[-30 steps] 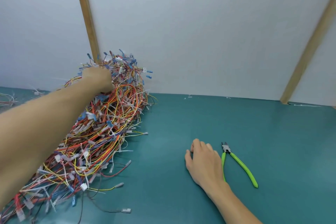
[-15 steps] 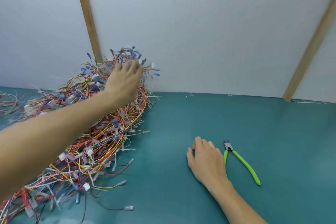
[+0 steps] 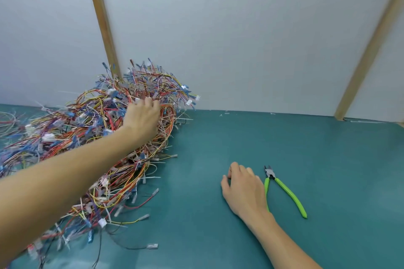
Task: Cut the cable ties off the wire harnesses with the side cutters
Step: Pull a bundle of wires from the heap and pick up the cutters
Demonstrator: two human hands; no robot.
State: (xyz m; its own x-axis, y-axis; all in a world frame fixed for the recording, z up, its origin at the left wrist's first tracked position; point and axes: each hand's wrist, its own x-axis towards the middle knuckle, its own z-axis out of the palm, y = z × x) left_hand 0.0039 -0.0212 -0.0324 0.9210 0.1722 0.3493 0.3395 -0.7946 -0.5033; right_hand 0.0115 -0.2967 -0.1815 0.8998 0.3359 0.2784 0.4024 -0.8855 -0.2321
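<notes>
A big tangled pile of coloured wire harnesses with white and blue connectors lies on the left of the teal table. My left hand reaches into the top of the pile near the wall, with its fingers curled down into the wires; the fingertips are hidden. Side cutters with green handles lie on the table at the right, jaws pointing away from me. Palm down on the table, my right hand rests just left of the cutters, covering part of one handle and holding nothing.
A white wall rises behind the table with two slanted wooden strips. Loose wires and single connectors trail from the pile toward the table's middle. Small white scraps lie along the wall's foot.
My left hand moved from the pile's top-left to its upper right and curled its fingers into the wires, and the pile shifted. My right hand stayed beside the cutters.
</notes>
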